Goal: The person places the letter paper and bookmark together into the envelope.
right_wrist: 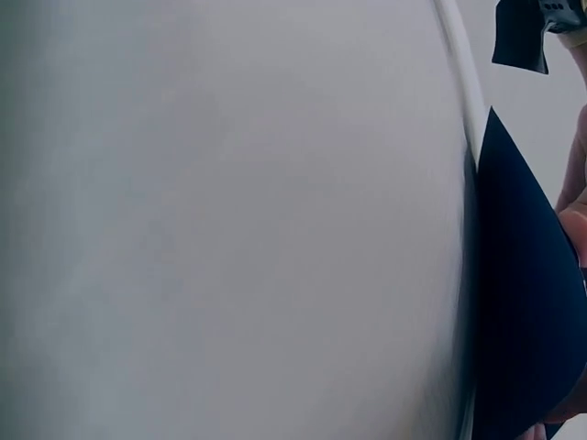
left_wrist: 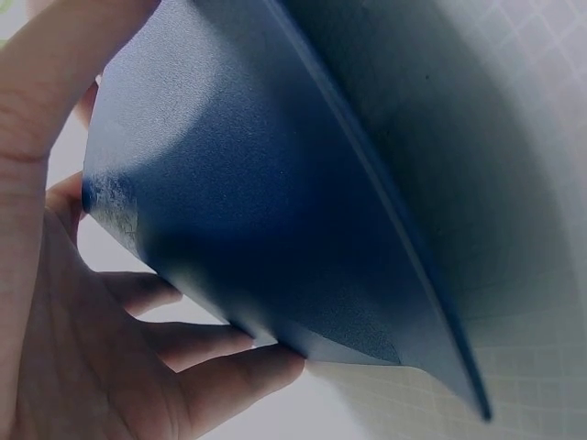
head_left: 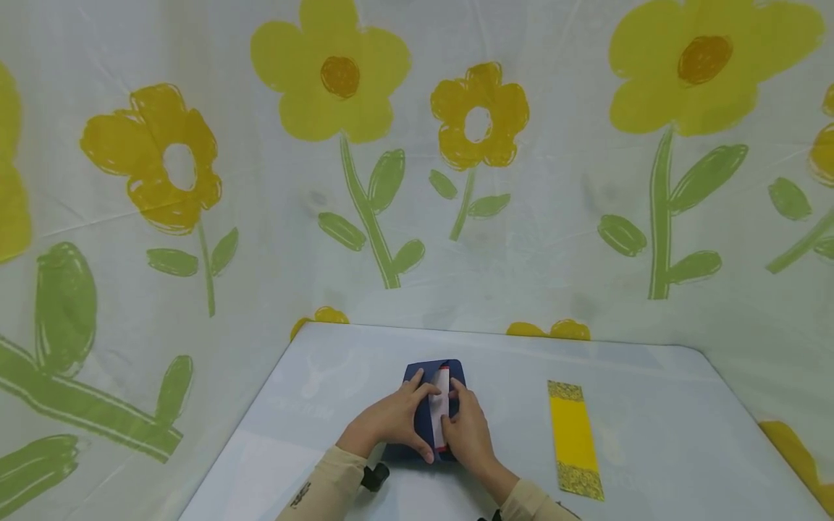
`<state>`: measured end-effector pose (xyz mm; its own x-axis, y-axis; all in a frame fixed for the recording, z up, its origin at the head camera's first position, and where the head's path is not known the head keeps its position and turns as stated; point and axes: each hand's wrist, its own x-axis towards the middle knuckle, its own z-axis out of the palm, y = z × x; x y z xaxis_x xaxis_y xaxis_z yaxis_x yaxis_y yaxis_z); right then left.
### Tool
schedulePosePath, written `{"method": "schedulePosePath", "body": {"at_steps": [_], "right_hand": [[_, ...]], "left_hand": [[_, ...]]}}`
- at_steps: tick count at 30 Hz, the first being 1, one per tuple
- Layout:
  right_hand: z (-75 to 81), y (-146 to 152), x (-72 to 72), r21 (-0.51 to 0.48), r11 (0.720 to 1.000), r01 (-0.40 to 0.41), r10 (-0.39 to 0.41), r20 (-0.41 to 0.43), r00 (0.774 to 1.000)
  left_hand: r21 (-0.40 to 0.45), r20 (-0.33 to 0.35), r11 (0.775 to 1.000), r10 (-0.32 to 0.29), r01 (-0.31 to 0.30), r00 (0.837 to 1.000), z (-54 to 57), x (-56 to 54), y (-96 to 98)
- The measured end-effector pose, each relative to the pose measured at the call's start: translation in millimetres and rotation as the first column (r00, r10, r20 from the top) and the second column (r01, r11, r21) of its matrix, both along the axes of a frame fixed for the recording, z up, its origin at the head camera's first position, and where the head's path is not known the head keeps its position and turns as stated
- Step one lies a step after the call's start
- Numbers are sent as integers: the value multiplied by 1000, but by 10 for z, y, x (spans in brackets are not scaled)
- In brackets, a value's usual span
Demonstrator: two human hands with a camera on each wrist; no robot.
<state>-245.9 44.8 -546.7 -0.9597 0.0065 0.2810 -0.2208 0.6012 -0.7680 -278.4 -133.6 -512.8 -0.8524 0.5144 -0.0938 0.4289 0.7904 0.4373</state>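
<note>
A dark blue envelope (head_left: pixel 423 420) lies on the table in front of me, its opening showing a white card (head_left: pixel 439 409) with red ends. My left hand (head_left: pixel 393 418) grips the envelope's left part, fingers spread along the far side and thumb at the near side. In the left wrist view the thumb and fingers (left_wrist: pixel 220 390) span the blue sheet (left_wrist: pixel 248 183), which stands tilted off the surface. My right hand (head_left: pixel 472 434) pinches at the right side of the white card, thumb on its face. The right wrist view shows a raised blue flap (right_wrist: pixel 523 293) partly covering a hand.
A yellow strip (head_left: pixel 575 434) with patterned gold ends lies on the white table (head_left: pixel 658 405), right of the envelope. Behind and beside the table hangs a white cloth (head_left: pixel 547 260) with printed yellow flowers. A black wrist device (head_left: pixel 376 477) sits at the left cuff.
</note>
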Motion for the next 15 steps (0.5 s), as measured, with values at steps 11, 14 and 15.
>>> {"method": "schedulePosePath", "body": {"at_steps": [11, 14, 15], "right_hand": [[-26, -67, -15, -18, 1000, -15, 15, -16, 1000], [-34, -79, -16, -11, 1000, -13, 12, -18, 1000], [-36, -83, -14, -9, 1000, -13, 13, -18, 1000]], "left_hand": [[11, -1, 1000, -11, 11, 1000, 0, 3, -1], [12, -4, 1000, -15, 15, 1000, 11, 5, -6], [11, -6, 1000, -17, 17, 1000, 12, 6, -7]]}}
